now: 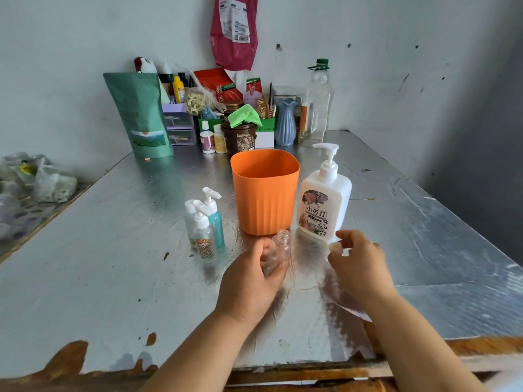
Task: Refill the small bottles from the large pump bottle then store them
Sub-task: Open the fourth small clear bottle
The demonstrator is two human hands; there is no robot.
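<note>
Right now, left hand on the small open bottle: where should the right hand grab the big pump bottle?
Probably the wide, flat-sided body of the pump bottle, below the shoulder, coming from its right. It stands upright, the orange bin crowds its left side, and the right hand is near its base. The thin pump neck may give.

We list: clear bottle (280,250), lower body hidden inside our left hand (249,281); right hand (358,264) blurred, its grasp unreadable.
</note>
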